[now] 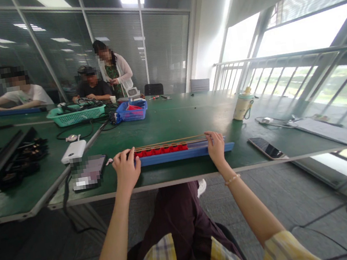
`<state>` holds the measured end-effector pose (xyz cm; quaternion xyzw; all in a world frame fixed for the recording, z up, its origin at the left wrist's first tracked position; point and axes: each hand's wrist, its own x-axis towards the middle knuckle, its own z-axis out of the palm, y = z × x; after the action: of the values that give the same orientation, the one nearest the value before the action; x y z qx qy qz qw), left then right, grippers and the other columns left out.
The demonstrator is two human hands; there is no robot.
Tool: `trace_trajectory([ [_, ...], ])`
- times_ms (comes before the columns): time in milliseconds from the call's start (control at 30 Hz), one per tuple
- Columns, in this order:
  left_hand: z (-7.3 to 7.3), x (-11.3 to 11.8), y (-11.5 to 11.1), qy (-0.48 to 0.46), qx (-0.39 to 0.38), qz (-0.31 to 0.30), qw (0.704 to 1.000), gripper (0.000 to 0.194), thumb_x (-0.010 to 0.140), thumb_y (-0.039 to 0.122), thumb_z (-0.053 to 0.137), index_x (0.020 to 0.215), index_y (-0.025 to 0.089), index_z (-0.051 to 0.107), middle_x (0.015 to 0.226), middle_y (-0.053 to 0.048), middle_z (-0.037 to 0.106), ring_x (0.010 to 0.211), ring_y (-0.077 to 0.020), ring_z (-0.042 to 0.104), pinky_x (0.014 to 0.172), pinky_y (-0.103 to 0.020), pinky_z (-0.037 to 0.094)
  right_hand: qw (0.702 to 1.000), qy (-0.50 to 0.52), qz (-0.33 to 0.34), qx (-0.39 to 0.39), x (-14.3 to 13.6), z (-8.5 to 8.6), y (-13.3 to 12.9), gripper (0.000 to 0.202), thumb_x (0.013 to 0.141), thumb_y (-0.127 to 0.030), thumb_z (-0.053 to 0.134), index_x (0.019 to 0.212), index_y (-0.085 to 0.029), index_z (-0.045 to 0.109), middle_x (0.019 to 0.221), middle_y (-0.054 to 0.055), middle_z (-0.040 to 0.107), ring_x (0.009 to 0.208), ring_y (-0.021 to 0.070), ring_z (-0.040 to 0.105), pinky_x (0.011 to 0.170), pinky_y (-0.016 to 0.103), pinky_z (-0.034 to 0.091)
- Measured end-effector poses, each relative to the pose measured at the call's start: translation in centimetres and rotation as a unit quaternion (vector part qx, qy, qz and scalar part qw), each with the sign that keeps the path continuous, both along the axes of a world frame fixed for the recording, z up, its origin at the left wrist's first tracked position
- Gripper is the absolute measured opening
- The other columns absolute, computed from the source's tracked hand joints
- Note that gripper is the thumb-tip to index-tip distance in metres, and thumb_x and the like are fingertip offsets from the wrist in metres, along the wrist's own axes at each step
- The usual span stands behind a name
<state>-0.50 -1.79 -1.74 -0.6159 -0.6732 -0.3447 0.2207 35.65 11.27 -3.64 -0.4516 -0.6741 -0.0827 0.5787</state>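
Note:
A long blue channel (177, 156) lies across the green table (179, 124) near its front edge. A row of red pieces (162, 151) fills its left and middle part. Thin tan strands (172, 142) run lengthwise just above the channel, between my two hands. My left hand (127, 168) is at the channel's left end, its fingers closed round that end and the strands. Toward the right end, my right hand (215, 146) pinches the strands, with its fingers over the channel's back side. Small details under the fingertips are hidden.
Phones (90, 173) (265, 147) lie left and right. Behind are a power bank (74, 151), a green basket (76, 115) of cables, a blue basket (132, 113) and a bottle (242, 106). Dark parts (23, 163) lie left. Several people (115, 71) are across the table.

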Motion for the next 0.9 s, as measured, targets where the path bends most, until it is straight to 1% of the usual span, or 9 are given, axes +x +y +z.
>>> trace_trajectory([
  [367,0.25,-0.02,-0.04,-0.01,-0.001,-0.004,1.0,0.045,0.095,0.036,0.043,0.133,0.017,0.062,0.128,-0.016,0.059,0.118,-0.0342,0.043,0.098,-0.051,0.037,1.0,0.01,0.007,0.015,-0.14,0.3,-0.23,0.031,0.1,-0.032,0.041,0.102,-0.02,0.069,0.098,0.01,0.072,0.096,0.0252,0.056,0.091,0.04,0.045],
  [600,0.41,0.04,-0.13,0.002,0.002,-0.002,1.0,0.047,0.096,0.037,0.04,0.132,0.015,0.062,0.127,-0.016,0.06,0.116,-0.0337,0.043,0.097,-0.05,0.038,1.0,0.011,0.003,0.014,-0.16,0.31,-0.18,0.03,0.1,-0.032,0.041,0.097,-0.021,0.069,0.093,0.009,0.071,0.093,0.0245,0.056,0.088,0.039,0.045],
  [667,0.39,0.04,-0.11,0.0,0.001,-0.001,1.0,0.047,0.096,0.037,0.04,0.132,0.016,0.062,0.127,-0.016,0.06,0.117,-0.0337,0.043,0.096,-0.05,0.038,1.0,0.012,0.002,0.019,-0.19,0.4,-0.22,0.03,0.1,-0.032,0.041,0.096,-0.021,0.069,0.099,0.01,0.071,0.097,0.0244,0.057,0.091,0.04,0.045],
  [800,0.35,0.02,-0.05,0.0,-0.004,-0.002,1.0,0.048,0.096,0.037,0.039,0.133,0.015,0.061,0.128,-0.017,0.059,0.118,-0.0341,0.042,0.096,-0.051,0.038,0.999,0.009,-0.021,0.03,-0.24,0.68,-0.52,0.03,0.099,-0.032,0.043,0.094,-0.022,0.07,0.117,0.01,0.07,0.105,0.0252,0.058,0.096,0.042,0.044],
  [900,0.44,0.06,-0.05,-0.004,-0.005,-0.005,1.0,0.048,0.096,0.036,0.04,0.135,0.016,0.059,0.129,-0.018,0.058,0.118,-0.0343,0.041,0.097,-0.052,0.038,0.999,0.003,-0.027,0.026,-0.24,0.84,-0.76,0.031,0.099,-0.032,0.042,0.095,-0.023,0.071,0.111,0.009,0.072,0.102,0.0253,0.059,0.095,0.042,0.044],
])
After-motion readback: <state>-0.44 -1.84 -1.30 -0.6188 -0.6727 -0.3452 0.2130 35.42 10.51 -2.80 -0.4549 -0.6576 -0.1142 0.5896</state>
